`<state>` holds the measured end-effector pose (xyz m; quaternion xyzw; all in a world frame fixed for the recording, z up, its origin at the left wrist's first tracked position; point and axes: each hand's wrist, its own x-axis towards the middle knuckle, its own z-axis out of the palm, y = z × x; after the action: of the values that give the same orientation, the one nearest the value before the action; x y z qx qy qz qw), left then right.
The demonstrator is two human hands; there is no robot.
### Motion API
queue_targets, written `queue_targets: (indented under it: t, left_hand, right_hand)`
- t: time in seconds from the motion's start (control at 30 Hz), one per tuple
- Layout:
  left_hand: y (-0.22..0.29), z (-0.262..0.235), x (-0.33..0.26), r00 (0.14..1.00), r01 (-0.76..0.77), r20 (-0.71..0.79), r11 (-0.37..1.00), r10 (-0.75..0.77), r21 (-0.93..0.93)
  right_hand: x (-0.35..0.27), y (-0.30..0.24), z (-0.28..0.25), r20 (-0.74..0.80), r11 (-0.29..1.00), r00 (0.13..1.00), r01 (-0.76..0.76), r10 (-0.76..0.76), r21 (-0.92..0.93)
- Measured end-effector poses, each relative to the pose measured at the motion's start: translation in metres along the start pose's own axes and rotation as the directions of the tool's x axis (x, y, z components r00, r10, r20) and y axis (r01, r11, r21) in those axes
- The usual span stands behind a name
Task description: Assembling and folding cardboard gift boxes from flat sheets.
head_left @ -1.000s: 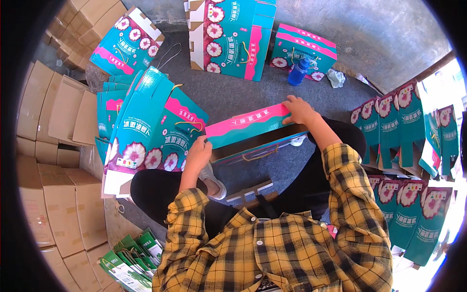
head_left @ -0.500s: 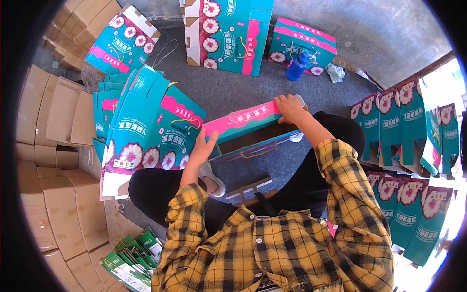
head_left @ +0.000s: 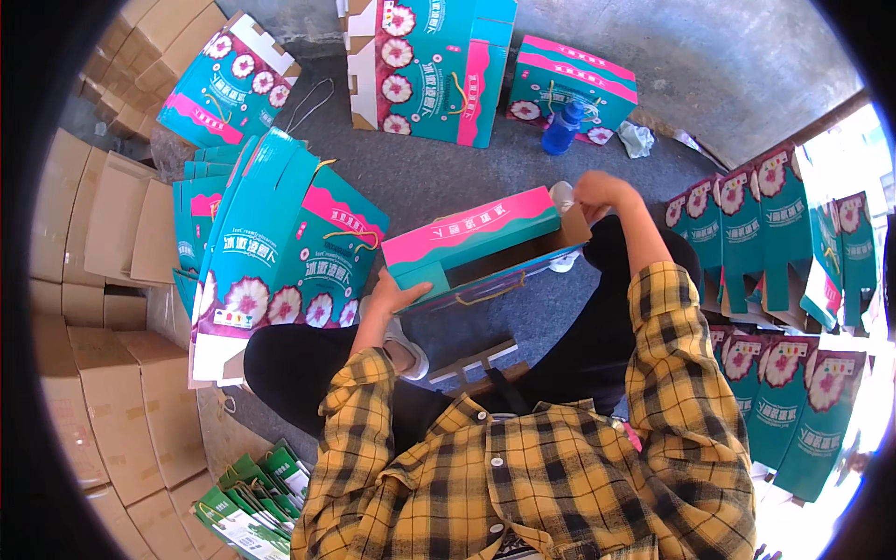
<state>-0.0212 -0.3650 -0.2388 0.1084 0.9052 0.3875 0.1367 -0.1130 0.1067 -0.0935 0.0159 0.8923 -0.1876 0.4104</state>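
The person wears a yellow-and-black plaid cloth shirt (head_left: 411,485) with small, round white buttons (head_left: 497,459) down its front and thickly folded sleeve cuffs (head_left: 661,289) around the forearms. A small bright-pink piece (head_left: 633,436) shows at the shirt's right side. Plain black trousers (head_left: 299,357) cover the legs, with a pale shoe (head_left: 419,364) on one foot. The left hand (head_left: 396,295) and right hand (head_left: 602,191) are bare.

blue bottle (head_left: 559,138) | crumpled white wad (head_left: 637,140) near it | stacked brown cartons (head_left: 154,401), left | green packages (head_left: 250,509), lower left
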Motion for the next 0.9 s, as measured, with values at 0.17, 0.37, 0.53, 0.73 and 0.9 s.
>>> queue_targets:
  t: [0.17, 0.37, 0.53, 0.73, 0.9]
  left_hand:
    - [0.076, -0.025, -0.017, 0.712, 0.68, 0.454, 0.687, -0.536, -0.256]
    - [0.096, -0.024, -0.02, 0.747, 0.661, 0.41, 0.651, -0.524, -0.372]
    - [0.048, -0.021, -0.002, 0.963, 0.243, -0.006, 0.873, -0.27, -0.424]
    - [0.214, -0.03, 0.019, 0.895, -0.3, -0.432, 0.865, 0.109, -0.403]
    - [0.364, 0.007, 0.063, 0.824, -0.565, -0.43, 0.578, 0.368, -0.589]
  right_hand:
    - [-0.009, -0.021, 0.082, 0.069, 0.96, 0.99, -0.137, 0.123, 0.245]
    - [0.008, -0.009, 0.078, -0.185, 0.998, 0.982, -0.016, 0.026, 0.057]
    - [-0.052, -0.044, 0.031, -0.514, 0.991, 0.848, 0.134, -0.127, -0.023]
    - [-0.195, -0.021, 0.005, -0.967, 0.966, 0.197, 0.231, -0.161, -0.114]
    - [-0.323, 0.037, 0.012, -0.976, 0.972, -0.186, 0.223, 0.113, 0.07]
